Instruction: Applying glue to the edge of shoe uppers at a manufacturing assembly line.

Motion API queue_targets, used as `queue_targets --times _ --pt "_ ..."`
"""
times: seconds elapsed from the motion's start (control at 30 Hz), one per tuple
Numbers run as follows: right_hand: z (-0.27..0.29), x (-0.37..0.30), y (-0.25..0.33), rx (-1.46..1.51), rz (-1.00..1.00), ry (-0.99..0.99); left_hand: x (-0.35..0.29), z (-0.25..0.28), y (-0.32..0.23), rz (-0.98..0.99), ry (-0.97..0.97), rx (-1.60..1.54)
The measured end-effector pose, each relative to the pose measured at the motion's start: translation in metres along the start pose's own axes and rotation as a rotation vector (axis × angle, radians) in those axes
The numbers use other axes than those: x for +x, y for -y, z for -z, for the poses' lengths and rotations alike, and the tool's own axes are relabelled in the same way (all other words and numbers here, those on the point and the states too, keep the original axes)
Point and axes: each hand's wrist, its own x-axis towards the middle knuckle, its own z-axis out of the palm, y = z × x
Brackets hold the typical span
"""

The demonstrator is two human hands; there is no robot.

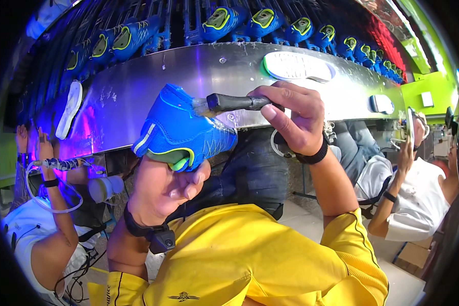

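Note:
A blue shoe upper [181, 122] with yellow-green collar trim and light lacing lines is held up in front of me, its underside turned away and up. My left hand [163, 191] grips it from below at the collar, part of the hand hidden by the shoe. In my right hand [301, 117] is a brush [239, 103] with a black handle, pinched between thumb and fingers. The brush's pale bristles touch the edge of the blue upper, where the surface looks shiny.
A metal ledge [209, 66] runs across ahead, with a white shoe sole [298, 67] and another sole [70, 109] on it. Beyond, blue shoes [265, 23] ride on a rack. Co-workers in white sit at left [41, 234] and right [418, 199].

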Motion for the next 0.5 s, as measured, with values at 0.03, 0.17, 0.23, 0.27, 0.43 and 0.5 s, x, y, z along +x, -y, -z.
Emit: queue_targets --times 0.03,0.17,0.23,0.27,0.43,0.5 --pt "0.001 -0.002 -0.001 0.004 -0.007 0.003 0.001 0.000 0.001 0.000 0.020 0.000" --pt "0.003 -0.016 -0.003 -0.024 -0.129 0.042 0.006 0.000 0.004 -0.011 0.078 -0.001" --pt "0.002 -0.022 -0.005 -0.025 -0.156 0.039 0.008 0.002 0.004 -0.015 0.088 -0.006" --pt "0.002 -0.025 -0.006 -0.026 -0.169 0.038 0.010 0.006 0.003 -0.010 0.090 -0.011" --pt "0.005 -0.030 -0.015 -0.087 -0.161 0.041 0.015 0.023 0.006 -0.180 0.135 0.050" --pt "0.002 -0.034 -0.010 -0.015 -0.286 -0.006 0.017 0.025 0.003 -0.215 0.198 0.118"
